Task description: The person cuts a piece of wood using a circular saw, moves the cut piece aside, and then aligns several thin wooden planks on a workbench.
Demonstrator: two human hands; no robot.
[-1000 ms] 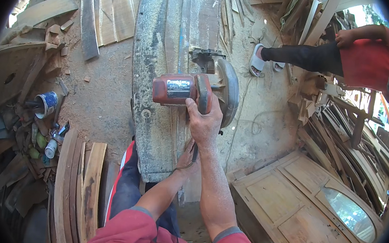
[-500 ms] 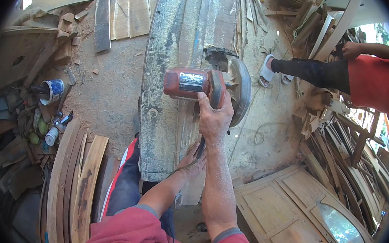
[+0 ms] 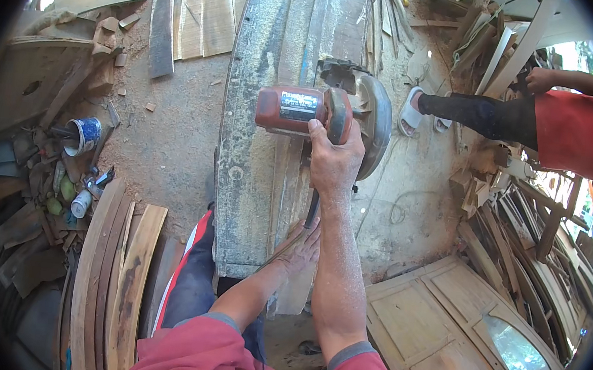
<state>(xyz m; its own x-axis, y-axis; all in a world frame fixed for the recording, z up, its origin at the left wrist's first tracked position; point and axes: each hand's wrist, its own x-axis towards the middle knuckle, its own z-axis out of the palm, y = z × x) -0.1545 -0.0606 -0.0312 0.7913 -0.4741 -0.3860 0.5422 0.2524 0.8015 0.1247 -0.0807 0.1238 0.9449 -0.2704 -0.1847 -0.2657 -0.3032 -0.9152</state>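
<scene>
My right hand (image 3: 334,161) grips the handle of a red circular saw (image 3: 317,111) with a grey blade guard on its right side. The saw rests on a long grey wooden plank (image 3: 259,132) that runs away from me down the middle of the view. My left hand (image 3: 300,245) lies flat on the near end of that plank, fingers spread, just below the right wrist. A dark cord runs from the saw down past my left hand. My dark trouser leg with a red and white stripe shows beside the plank.
Curved wooden strips (image 3: 109,267) lie at my lower left. A blue-and-white cup (image 3: 83,135) and small cans sit among scrap at left. A wooden door with an oval glass pane (image 3: 480,342) lies at lower right. Another person in red (image 3: 562,127) stands at upper right amid stacked timber.
The saw and my right hand have moved a little farther along the plank, away from me. My left hand stays pressed on the near end.
</scene>
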